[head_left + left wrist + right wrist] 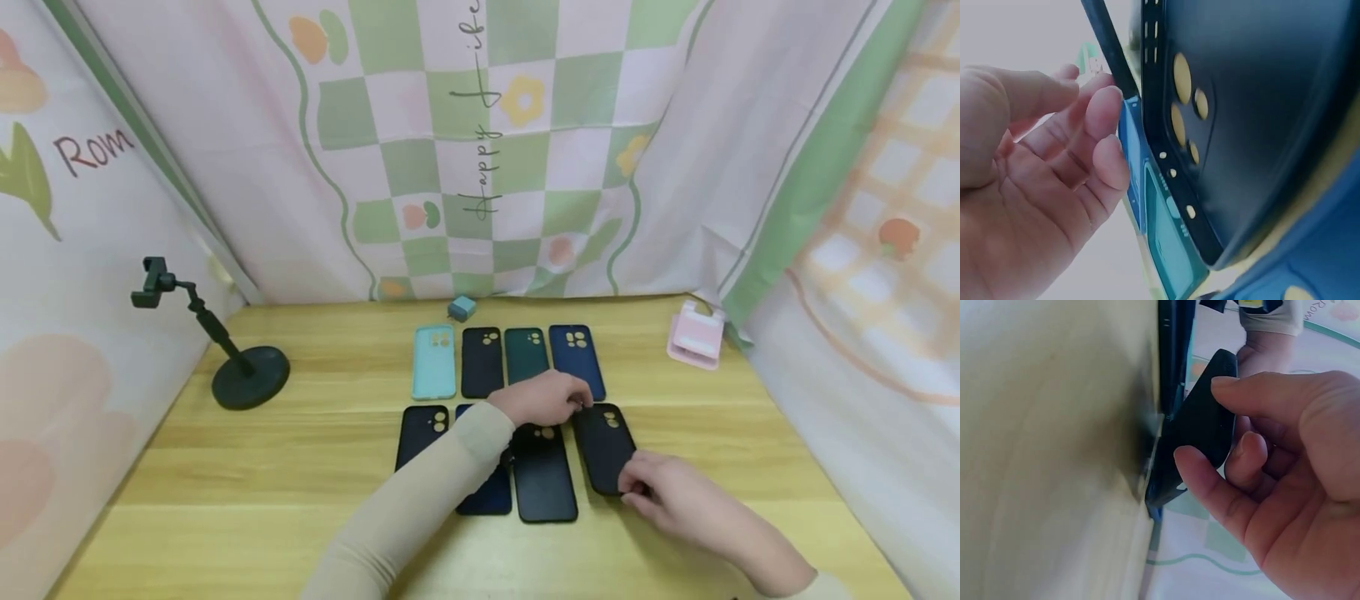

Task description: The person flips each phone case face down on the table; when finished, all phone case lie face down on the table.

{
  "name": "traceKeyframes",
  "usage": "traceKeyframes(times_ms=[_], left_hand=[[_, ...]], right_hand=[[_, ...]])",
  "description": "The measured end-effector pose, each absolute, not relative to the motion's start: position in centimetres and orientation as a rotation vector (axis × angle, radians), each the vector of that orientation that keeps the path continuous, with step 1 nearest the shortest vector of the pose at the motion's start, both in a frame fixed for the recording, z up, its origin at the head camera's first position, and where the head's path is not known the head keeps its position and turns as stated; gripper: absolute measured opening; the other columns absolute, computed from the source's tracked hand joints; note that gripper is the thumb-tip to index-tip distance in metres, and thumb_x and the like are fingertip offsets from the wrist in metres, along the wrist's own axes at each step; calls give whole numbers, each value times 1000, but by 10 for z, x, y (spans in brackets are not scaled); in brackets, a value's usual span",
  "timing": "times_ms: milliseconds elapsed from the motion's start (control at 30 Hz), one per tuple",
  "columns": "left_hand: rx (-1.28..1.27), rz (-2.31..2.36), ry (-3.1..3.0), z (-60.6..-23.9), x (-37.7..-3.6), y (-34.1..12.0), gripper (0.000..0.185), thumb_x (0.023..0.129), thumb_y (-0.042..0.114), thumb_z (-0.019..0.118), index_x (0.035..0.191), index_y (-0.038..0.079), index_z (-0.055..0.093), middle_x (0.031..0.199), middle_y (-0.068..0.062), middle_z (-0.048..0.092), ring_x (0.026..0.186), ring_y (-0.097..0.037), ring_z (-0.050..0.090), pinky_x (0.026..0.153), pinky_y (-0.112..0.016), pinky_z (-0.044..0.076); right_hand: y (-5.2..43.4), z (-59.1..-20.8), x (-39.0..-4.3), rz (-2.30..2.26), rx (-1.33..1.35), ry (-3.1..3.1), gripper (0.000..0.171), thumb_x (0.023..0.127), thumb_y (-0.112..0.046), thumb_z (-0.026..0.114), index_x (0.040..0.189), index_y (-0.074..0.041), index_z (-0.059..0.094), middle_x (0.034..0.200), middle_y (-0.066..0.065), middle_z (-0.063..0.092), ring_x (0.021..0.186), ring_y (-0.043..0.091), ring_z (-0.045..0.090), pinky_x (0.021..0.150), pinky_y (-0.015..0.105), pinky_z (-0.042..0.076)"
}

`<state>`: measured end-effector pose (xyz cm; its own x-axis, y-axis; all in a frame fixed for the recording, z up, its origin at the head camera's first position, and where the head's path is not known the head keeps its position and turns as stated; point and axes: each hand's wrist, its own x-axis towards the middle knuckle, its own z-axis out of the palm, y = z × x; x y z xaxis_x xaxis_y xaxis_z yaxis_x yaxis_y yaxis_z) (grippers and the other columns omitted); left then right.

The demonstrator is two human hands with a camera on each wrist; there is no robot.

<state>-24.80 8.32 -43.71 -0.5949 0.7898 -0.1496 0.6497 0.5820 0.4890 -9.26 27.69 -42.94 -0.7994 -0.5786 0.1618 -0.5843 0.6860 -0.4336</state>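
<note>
Two rows of phone cases lie on the wooden table [300, 500]. My right hand [628, 487] [1205, 425] pinches the near corner of the rightmost black phone case [604, 446] [1217, 365] between thumb and fingers, and that end is raised off the wood. My left hand [573, 402] [1094, 100] reaches across the front row, and its loosely curled fingertips [1107, 103] touch the far corner of the same case. My left sleeve hides part of a dark blue case [487, 496]. Another black case [543, 471] [1260, 94] lies under my left wrist.
The back row holds a light teal case [433, 361], a black case [482, 361], a dark green case [527, 354] and a blue case [576, 354]. A black phone stand [240, 367] stands at left and a pink holder [697, 337] at back right. Curtains enclose the table.
</note>
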Motion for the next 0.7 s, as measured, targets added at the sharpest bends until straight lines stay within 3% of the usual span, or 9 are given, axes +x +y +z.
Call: traceKeyframes(times_ms=[167, 333, 600, 700], left_hand=[[1151, 638, 2456, -433, -253, 75, 37, 93, -5, 52, 115, 21, 67, 107, 9, 61, 95, -5, 54, 78, -18, 45], [1172, 703, 2483, -433, -259, 66, 42, 90, -9, 53, 115, 21, 68, 114, 7, 61, 100, -8, 54, 79, -21, 45], [1173, 823, 2402, -439, -264, 53, 32, 95, 5, 61, 120, 23, 70, 119, 9, 63, 90, -5, 56, 74, -20, 47], [1185, 850, 2381, -440, -264, 51, 26, 95, 15, 66, 119, 25, 71, 120, 10, 64, 87, -3, 57, 73, -19, 47]], right_hand=[[276, -422, -85, 743, 958, -2782, 24, 79, -2, 78, 84, -21, 64, 83, -18, 53, 69, -5, 46, 56, 21, 44], [276, -418, -79, 773, 899, -2771, 26, 81, -3, 78, 86, -24, 63, 83, -19, 50, 69, -5, 46, 56, 20, 44], [275, -419, -72, 850, 842, -2665, 36, 76, 1, 80, 86, -26, 59, 82, -21, 50, 70, -4, 49, 56, 21, 45], [274, -420, -70, 921, 839, -2652, 31, 78, -2, 80, 86, -24, 59, 81, -21, 53, 69, -4, 51, 56, 21, 46]])
